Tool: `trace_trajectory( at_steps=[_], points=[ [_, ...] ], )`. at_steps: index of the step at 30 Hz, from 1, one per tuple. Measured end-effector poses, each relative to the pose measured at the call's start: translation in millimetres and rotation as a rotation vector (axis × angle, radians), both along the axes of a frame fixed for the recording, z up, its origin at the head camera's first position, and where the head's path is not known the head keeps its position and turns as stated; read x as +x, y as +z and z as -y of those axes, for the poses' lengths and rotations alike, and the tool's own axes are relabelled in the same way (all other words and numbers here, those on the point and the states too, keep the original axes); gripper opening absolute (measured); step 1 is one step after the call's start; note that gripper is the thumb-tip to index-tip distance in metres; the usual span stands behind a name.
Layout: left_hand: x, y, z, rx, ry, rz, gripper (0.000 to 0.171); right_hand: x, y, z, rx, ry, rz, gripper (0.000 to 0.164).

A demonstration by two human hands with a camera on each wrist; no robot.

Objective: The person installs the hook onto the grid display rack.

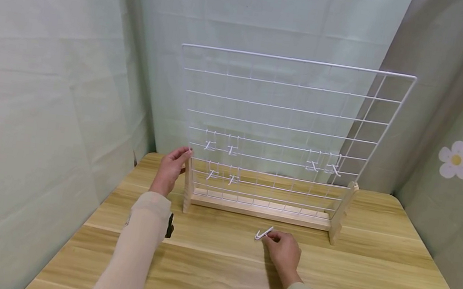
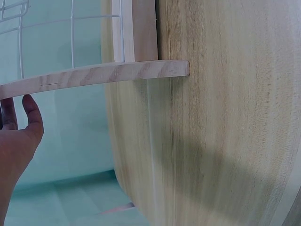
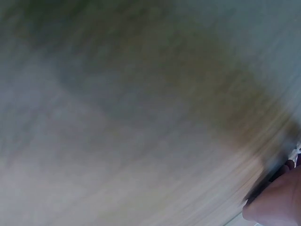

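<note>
A white wire grid panel (image 1: 289,129) stands upright in a pale wooden base (image 1: 262,209). My left hand (image 1: 170,169) grips the top of the stand's left wooden upright (image 2: 94,76), thumb and fingers against it. In front of the base, low over the table, my right hand (image 1: 284,255) pinches a small white wire hook (image 1: 263,233). The right wrist view is mostly blurred; only part of the right hand (image 3: 277,200) shows in its lower right corner.
Hooks hang on the grid: a pair at upper left (image 1: 210,145), a pair at lower left (image 1: 211,174) and a pair at the right (image 1: 312,165). The wood-grain table (image 1: 385,287) lies beneath. Pale curtains (image 1: 39,110) surround it, the right one with flowers.
</note>
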State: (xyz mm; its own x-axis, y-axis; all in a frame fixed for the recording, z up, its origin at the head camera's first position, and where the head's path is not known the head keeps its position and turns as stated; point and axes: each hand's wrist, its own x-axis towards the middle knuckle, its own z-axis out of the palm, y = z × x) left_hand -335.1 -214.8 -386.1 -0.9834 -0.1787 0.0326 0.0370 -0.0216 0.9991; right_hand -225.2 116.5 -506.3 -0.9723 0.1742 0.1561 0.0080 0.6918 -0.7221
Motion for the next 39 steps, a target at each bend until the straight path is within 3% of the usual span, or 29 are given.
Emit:
trace_trajectory(
  at_steps=[15, 32, 39],
  points=[
    [1.3, -1.0, 1, -0.017, -0.015, 0.004, 0.051, 1.6, 3.7, 0, -0.016, -0.001, 0.015, 0.008],
    [-1.4, -2.9, 3, -0.004, -0.014, 0.000, 0.050, -1.8, 4.8, -2, -0.094, -0.060, 0.056, 0.012],
    [20.7, 24.8, -5, 0.015, -0.040, 0.025, 0.038, -2.6, 4.5, -3, -0.108, -0.086, 0.054, 0.016]
  ],
)
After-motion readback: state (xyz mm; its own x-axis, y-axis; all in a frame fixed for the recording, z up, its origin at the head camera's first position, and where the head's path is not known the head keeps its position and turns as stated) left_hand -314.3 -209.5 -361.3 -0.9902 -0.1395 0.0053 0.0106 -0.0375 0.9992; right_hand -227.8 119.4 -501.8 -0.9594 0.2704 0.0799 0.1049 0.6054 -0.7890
